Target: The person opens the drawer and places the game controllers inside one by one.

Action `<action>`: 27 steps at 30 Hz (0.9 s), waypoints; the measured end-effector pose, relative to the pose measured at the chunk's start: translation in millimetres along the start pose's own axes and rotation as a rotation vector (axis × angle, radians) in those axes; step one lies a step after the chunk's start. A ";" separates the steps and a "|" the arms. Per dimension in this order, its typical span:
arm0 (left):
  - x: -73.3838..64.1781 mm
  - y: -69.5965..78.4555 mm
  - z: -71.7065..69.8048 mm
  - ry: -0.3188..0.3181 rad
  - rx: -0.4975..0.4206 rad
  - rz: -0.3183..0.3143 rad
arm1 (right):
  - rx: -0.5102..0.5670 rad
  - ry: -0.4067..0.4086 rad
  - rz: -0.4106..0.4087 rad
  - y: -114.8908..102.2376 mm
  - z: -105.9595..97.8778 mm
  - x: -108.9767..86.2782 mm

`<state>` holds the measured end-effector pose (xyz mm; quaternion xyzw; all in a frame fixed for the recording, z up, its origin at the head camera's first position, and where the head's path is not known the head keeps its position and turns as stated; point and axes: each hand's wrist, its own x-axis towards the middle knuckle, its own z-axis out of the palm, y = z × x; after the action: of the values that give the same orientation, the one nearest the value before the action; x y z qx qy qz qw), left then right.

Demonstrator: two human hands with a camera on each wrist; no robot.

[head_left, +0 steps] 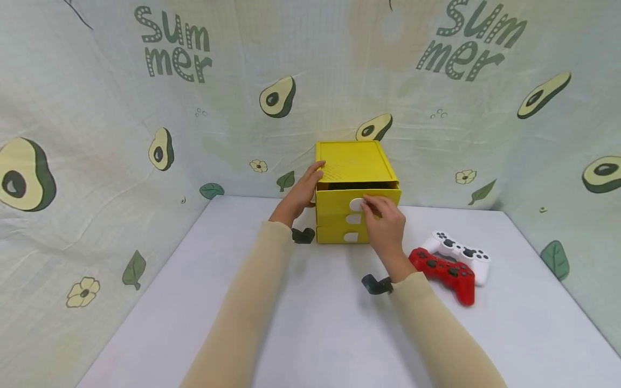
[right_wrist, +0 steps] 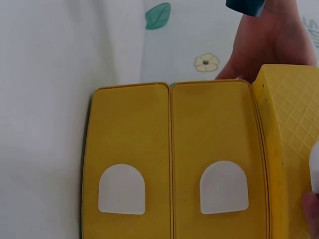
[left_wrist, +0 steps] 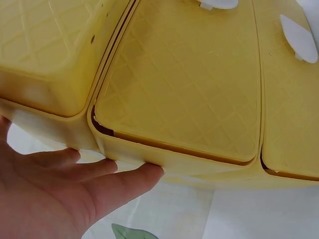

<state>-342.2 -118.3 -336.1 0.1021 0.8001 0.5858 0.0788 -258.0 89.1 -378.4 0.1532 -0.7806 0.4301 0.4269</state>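
- Pinching the rounded white handle [head_left: 356,204] of the top drawer [head_left: 335,201], the right hand [head_left: 385,221] has its thumb and fingers together at the tab's right edge.
- The left hand [head_left: 302,193] lies against the left side of the yellow drawer box [head_left: 359,160], fingers extended and fingertips touching its wall, gripping nothing.
- The box stands upright at the back of the white surface [head_left: 315,323], between the two hands.
- Its top drawer juts out past the two below, with a dark gap showing above its front.
- The middle drawer [right_wrist: 214,124] and bottom drawer [right_wrist: 127,129] sit pushed in, each with a white handle.
- Right of the box, near the right forearm, a red controller [head_left: 443,271] lies in front of a white controller [head_left: 458,249], partly covering it.
- Behind everything hangs a pale cloth [head_left: 233,48] printed with avocados, leaves, flowers and "summer" lettering.
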 end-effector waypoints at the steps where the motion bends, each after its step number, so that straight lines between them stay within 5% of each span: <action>1: -0.4 0.6 -0.1 -0.003 0.000 0.001 | -0.004 0.000 0.000 1.1 1.0 1.3; 27: 1.2 4.1 2.0 0.016 -0.003 -0.045 | 0.006 -0.044 0.081 11.3 13.7 18.7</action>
<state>-342.5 -114.9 -332.8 0.0793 0.8020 0.5858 0.0857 -283.1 87.0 -373.2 0.1321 -0.7939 0.4459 0.3916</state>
